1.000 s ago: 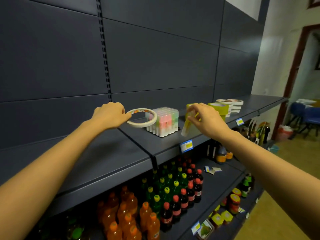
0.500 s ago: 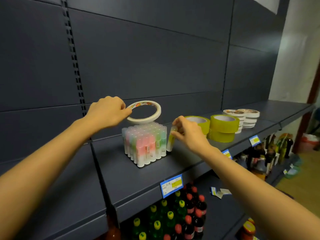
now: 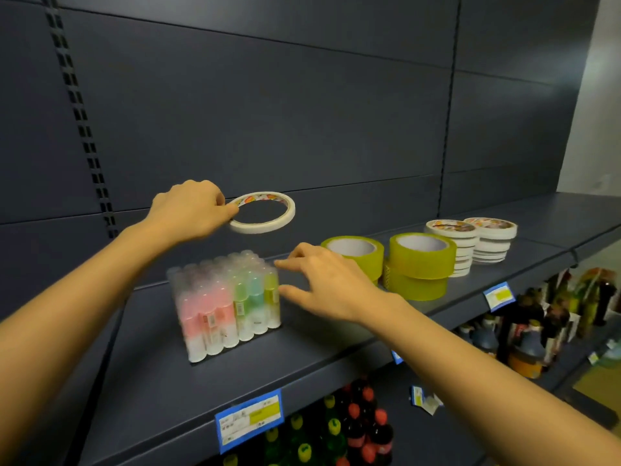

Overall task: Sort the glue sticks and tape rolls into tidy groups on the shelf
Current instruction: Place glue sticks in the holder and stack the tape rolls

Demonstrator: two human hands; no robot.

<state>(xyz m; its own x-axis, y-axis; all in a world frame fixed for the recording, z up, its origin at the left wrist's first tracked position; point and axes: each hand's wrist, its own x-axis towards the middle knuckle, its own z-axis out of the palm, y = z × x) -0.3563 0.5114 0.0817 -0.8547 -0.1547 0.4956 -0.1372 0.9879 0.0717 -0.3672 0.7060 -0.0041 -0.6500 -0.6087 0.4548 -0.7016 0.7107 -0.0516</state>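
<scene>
Head view, the only one. The left hand (image 3: 191, 213) pinches a thin white tape roll (image 3: 268, 226) by its near rim, thumb and fingers clamped on it. The roll is flat in the air, above and behind the glue stick block (image 3: 221, 307), touching nothing else. Probably held high and level to clear the glue caps.

The right hand (image 3: 332, 284) is empty, fingers spread and loosely straight. Index tip and thumb are right at the block's right edge, by the yellow-green stick (image 3: 270, 290) on the corner. Touching or a hair apart, cannot tell because of blur. It looks like a squaring-up nudge.

The block has sticks upright, caps up, packed tight in rows, pink at front left, green and yellow to the right. Packed upright they can't roll.

The wide yellow tape rolls (image 3: 420, 264) lie flat, hole up. One pile of two is clear; another roll just behind the right hand is partly hidden. Just beside them, at the right, are two stacks of thin white rolls (image 3: 484, 243), flat for stacking.

Groups on the shelf (image 3: 319, 351) run left to right: glue, yellow tape, white tape.

Judgement: the glue group is about done and the held roll is the loose item left. It belongs on the white stacks, so it must be carried across over the right arm and set down square. A nudge could tip those stacks.

Below are a price tag (image 3: 250, 417) and bottles (image 3: 353, 428).
</scene>
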